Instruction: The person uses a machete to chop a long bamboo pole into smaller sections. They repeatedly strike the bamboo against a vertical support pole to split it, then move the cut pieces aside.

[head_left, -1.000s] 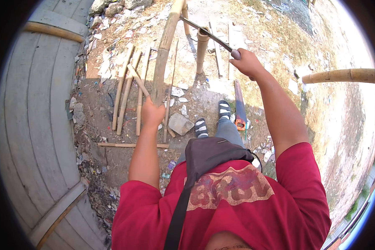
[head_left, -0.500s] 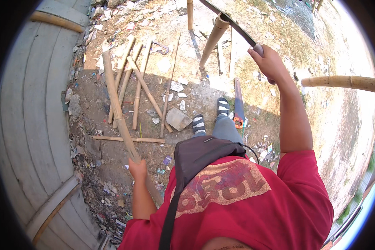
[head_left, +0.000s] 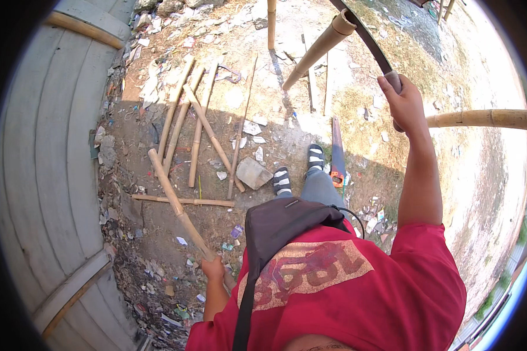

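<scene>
At eight o'clock in the view, a bamboo pole (head_left: 190,227) is gripped near its lower end by the closed left hand (head_left: 214,268), while a long blade (head_left: 370,42) is held by its handle in the right hand (head_left: 405,102), wrapped round at two o'clock. The pole is judged stiff, fairly light and possibly slippery on its smooth skin, best held round the shaft, clear of the ends. The blade's tip is cut off at twelve to one o'clock, and its contact with the upright bamboo post (head_left: 319,50) cannot be confirmed.
</scene>
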The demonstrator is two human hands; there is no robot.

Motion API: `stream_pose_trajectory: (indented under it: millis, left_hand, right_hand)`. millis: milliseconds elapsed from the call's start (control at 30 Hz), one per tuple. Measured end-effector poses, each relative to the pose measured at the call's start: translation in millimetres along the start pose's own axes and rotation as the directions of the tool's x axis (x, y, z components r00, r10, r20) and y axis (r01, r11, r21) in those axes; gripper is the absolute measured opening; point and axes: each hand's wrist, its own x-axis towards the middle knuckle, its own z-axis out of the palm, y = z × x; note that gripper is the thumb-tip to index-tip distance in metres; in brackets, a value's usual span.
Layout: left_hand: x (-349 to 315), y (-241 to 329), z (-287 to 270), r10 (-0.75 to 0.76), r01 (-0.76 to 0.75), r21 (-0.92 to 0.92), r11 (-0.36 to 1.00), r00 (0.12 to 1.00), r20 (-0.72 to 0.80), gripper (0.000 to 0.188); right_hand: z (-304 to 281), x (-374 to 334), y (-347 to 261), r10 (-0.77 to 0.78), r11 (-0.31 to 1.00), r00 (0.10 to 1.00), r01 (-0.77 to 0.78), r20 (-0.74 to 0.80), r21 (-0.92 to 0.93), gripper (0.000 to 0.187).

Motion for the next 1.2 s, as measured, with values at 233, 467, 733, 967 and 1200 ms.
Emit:
stream_pose_trajectory:
  millis: [233, 467, 733, 967, 1200]
  left_hand:
    - [1.7, -5.0, -16.2, -0.165, 0.164, 0.012, 0.986, 0.985, 0.051, 0.049]
    - [-21.1, 34.1, -23.6, -0.154, 0.148, 0.076, 0.986, 0.985, 0.083, 0.042]
    - [-40.2, 46.2, -20.7, -0.095, 0.082, 0.118, 0.99, 0.99, 0.103, 0.038]
    - [-23.7, 47.9, -18.3, -0.169, 0.138, 0.229, 0.964, 0.978, 0.122, 0.041]
    - [-13.2, 60.2, -23.6, 0.011, -0.025, 0.292, 0.956, 0.999, 0.052, 0.038]
  right_hand:
    - [116.8, 24.2, 58.6, 0.097, 0.979, 0.992, -0.081, 0.078, -0.185, 0.04]
    - [142.5, 64.5, 34.1, 0.049, 0.998, 0.993, -0.044, 0.11, -0.05, 0.041]
    - [-7.4, 25.9, 7.3, -0.206, 0.971, 0.973, 0.217, -0.101, 0.103, 0.045]
    - [133.0, 37.8, 78.3, 0.037, 0.969, 0.999, -0.04, -0.014, -0.242, 0.034]
    - [158.0, 61.8, 81.9, -0.025, 0.989, 1.0, 0.025, 0.005, -0.144, 0.03]
